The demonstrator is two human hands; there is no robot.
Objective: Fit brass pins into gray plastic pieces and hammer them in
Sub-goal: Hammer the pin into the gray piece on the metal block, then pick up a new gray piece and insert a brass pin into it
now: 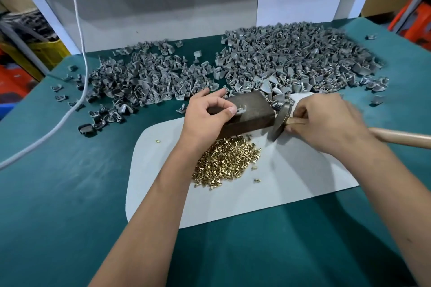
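A dark metal block (251, 114) lies on the white sheet (291, 189). On its top sits one gray plastic piece (242, 108) with a pin in it, which my left hand (207, 116) pinches at its left side. My right hand (326, 121) grips the wooden handle of a hammer (281, 122) close to the head. The hammer head rests just right of the block. A heap of brass pins (226, 163) lies on the sheet in front of the block.
Two big heaps of gray plastic pieces spread over the green table: one at back left (144, 81), a larger one at back right (296, 58). A white cable (79, 58) runs down the left side. A white board (163, 11) stands behind.
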